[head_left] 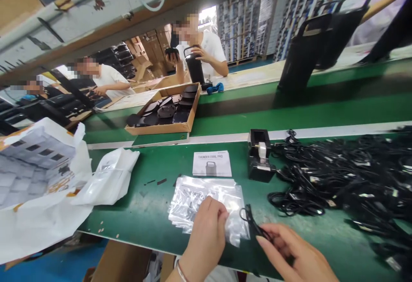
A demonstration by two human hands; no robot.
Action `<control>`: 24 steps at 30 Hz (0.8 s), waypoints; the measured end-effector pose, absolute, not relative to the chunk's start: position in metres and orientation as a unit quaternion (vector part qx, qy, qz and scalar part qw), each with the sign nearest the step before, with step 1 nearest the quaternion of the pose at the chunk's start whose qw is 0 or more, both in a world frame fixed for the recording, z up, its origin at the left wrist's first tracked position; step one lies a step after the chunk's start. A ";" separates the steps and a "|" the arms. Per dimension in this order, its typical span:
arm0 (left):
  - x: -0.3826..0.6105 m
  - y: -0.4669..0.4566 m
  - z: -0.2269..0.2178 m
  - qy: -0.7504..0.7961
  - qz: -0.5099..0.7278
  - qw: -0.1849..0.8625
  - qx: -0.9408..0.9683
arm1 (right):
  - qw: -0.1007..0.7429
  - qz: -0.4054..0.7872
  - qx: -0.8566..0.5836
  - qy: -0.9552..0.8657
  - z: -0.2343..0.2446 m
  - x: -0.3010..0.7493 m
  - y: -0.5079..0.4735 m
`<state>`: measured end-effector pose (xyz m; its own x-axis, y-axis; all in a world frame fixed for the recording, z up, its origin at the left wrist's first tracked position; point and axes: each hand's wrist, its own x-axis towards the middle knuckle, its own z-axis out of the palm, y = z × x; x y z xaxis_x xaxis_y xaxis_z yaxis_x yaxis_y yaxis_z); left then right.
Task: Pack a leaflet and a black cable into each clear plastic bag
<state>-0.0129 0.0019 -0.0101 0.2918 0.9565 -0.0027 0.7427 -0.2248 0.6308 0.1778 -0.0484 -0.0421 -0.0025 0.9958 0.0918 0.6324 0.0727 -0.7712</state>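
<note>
My left hand [206,235] rests on a small stack of clear plastic bags [199,196] on the green table, fingers curled and pinching the edge of the top bag. My right hand [291,252] is closed round a coiled black cable [251,222] and holds its end at the mouth of that bag. A white printed leaflet [211,163] lies flat just beyond the bags.
A big heap of black cables [347,174] fills the right of the table, beside a black tape dispenser [260,155]. White bags [109,177] and printed boxes [35,162] sit left. Across the green conveyor [289,116] stands a cardboard box of black parts [165,112]; other people work there.
</note>
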 end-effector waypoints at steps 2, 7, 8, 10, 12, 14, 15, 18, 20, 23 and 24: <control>-0.015 0.001 -0.010 0.562 0.227 0.307 0.733 | 0.321 0.253 -0.607 -0.681 -0.036 0.164 -0.039; -0.018 -0.001 -0.012 0.558 0.264 0.353 0.703 | 0.325 0.154 -0.583 -0.729 -0.031 0.163 -0.030; -0.018 -0.001 -0.012 0.553 0.261 0.346 0.711 | 0.328 0.143 -0.578 -0.733 -0.030 0.163 -0.030; -0.018 -0.003 -0.011 0.541 0.251 0.330 0.732 | 0.330 0.139 -0.572 -0.738 -0.026 0.161 -0.029; -0.018 -0.004 -0.009 0.532 0.248 0.320 0.744 | 0.335 0.149 -0.571 -0.734 -0.024 0.156 -0.027; -0.019 -0.005 -0.006 0.527 0.252 0.319 0.746 | 0.345 0.158 -0.578 -0.722 -0.024 0.152 -0.025; -0.020 -0.006 -0.004 0.527 0.255 0.319 0.745 | 0.349 0.161 -0.584 -0.715 -0.024 0.149 -0.024; -0.024 -0.007 0.000 0.523 0.265 0.317 0.746 | 0.357 0.157 -0.609 -0.690 -0.025 0.142 -0.019; -0.026 -0.007 0.001 0.526 0.268 0.315 0.743 | 0.362 0.149 -0.632 -0.669 -0.023 0.140 -0.017; -0.029 -0.005 0.000 0.551 0.271 0.302 0.730 | 0.355 0.166 -0.670 -0.630 -0.016 0.146 -0.018; -0.029 -0.004 -0.002 0.559 0.268 0.298 0.726 | 0.348 0.182 -0.683 -0.617 -0.014 0.151 -0.020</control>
<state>-0.0293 -0.0043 -0.0018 0.2324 0.9711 0.0550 0.6517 -0.1974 0.7323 0.1508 -0.0201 -0.0144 0.1737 0.9681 0.1805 0.7151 0.0020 -0.6990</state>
